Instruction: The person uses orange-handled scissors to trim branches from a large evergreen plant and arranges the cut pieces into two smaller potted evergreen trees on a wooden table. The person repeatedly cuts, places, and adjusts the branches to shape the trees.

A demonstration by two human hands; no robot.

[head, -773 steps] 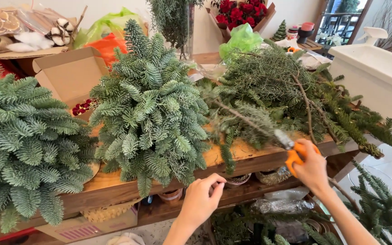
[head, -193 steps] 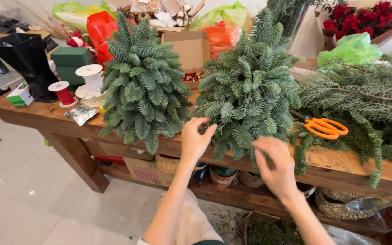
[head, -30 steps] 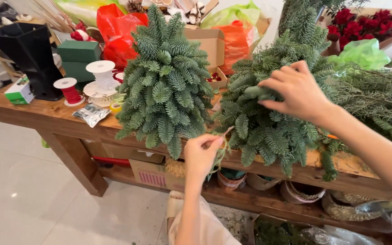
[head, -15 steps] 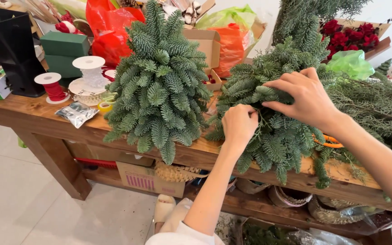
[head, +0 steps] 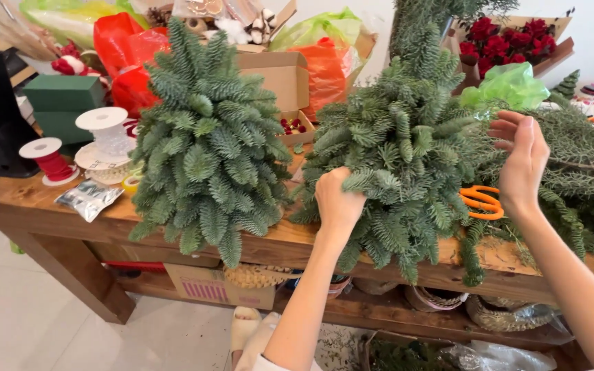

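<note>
Left hand (head: pixel 338 199) now pinches a low sprig of the right fir tree (head: pixel 400 165) at the bench's (head: pixel 29 199) front edge, while the right hand (head: pixel 522 158), lifted off the foliage since a moment ago, hovers spread and empty above orange scissors (head: pixel 481 200), suggesting the shaping is pausing for inspection.

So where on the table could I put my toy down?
Bare wood shows along the table's front edge, around the silver packet, and below the left fir tree. Beside the orange scissors it is crowded: the right fir tree and loose branches cover everything.
</note>
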